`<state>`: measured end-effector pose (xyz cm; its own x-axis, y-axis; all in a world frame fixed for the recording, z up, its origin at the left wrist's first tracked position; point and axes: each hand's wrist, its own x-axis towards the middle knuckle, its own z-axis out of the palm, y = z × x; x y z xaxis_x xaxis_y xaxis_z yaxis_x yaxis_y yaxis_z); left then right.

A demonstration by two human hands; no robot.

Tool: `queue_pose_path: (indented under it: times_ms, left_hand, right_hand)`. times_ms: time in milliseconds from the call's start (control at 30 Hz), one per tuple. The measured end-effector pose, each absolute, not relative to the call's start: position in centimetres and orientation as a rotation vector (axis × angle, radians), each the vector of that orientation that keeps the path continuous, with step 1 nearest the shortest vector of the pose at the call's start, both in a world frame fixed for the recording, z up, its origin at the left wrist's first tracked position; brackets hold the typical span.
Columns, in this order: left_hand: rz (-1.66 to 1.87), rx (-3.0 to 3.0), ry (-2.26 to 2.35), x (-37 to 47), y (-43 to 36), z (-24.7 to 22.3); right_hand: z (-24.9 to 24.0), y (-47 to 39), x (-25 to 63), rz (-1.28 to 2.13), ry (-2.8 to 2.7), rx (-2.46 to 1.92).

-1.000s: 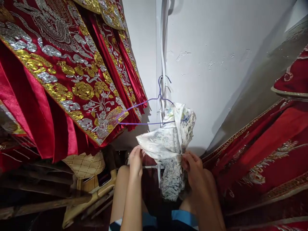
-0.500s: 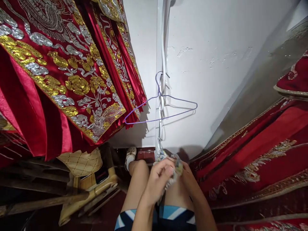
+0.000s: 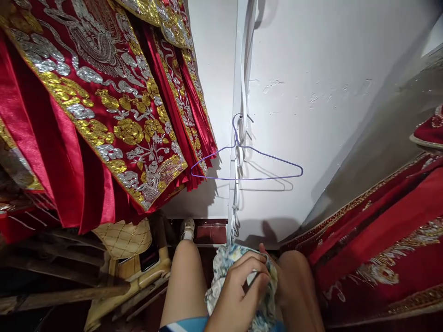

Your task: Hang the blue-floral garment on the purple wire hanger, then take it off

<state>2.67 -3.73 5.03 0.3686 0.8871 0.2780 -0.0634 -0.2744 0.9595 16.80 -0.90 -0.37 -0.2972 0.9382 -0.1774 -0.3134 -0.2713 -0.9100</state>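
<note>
Crumpled white cloth with blue-yellow print (image 3: 218, 275), on purple wire hanger (image 3: 247, 179) a second ago, now bunched between bare thighs (image 3: 183, 288). Left hand (image 3: 239, 290) covers its middle; right hand (image 3: 281, 281) partly hidden behind, finger grip cannot be told. Hanger's left end overlaps red sequined garment (image 3: 129, 131); right end hangs before white wall (image 3: 294, 50). Left thumb, curled forefinger nearly meet, pinching cloth.
</note>
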Motion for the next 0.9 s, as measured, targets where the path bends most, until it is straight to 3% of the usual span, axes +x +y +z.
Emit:
queue_pose_path:
  times_ms: [133,333,467,567,767,900]
  left_hand:
    - [1.244,1.372,0.998,1.3,-2.6,2.8]
    - [1.246,1.313,1.048,-1.0,-2.1,1.7]
    - [0.904,1.542,0.964,-2.8,-1.9,2.3]
    - [0.697,1.817,1.101,-4.9,-1.0,3.0]
    - [0.672,2.071,1.376,-10.3,1.5,6.0]
    - [0.804,2.167,1.346,-12.5,2.9,8.4]
  right_hand:
    - [0.3,-1.4,15.6,2.079,-1.042,-0.873]
    - [2.8,-0.7,15.0,1.861,-1.237,-0.977]
    - [5.6,1.4,17.1,1.544,-1.389,-1.157]
    - [8.2,3.0,19.7,1.227,-1.674,-1.061]
    - [12.9,7.3,21.5,0.591,-1.654,-0.979]
    - [12.4,12.2,18.9,0.527,-1.616,-0.973]
